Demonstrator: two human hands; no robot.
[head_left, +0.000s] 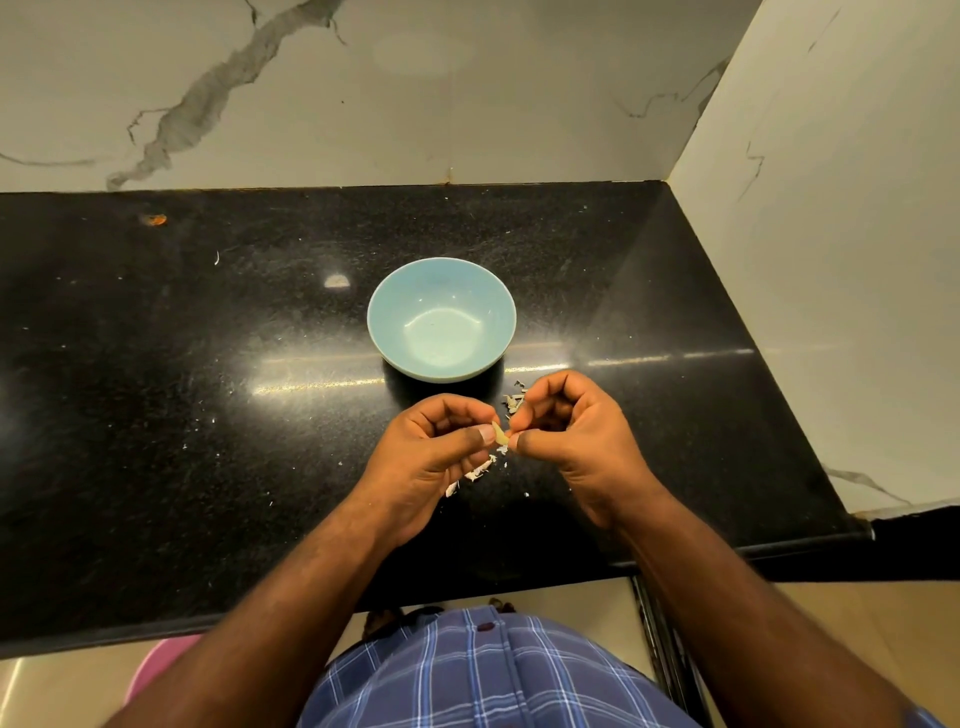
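Left hand (436, 447) and right hand (566, 431) both pinch garlic clove (500, 434); slippery skin, could drop short of bowl (441, 319).

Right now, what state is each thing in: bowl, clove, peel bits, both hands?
bowl: upright, empty, on the countertop.
clove: pinched between both hands above the countertop.
left hand: pinches the clove.
right hand: pinches the clove.
peel scraps: loose on the countertop by the hands.

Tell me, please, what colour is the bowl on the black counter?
The bowl is pale blue; the head view, the only one, shows it well.
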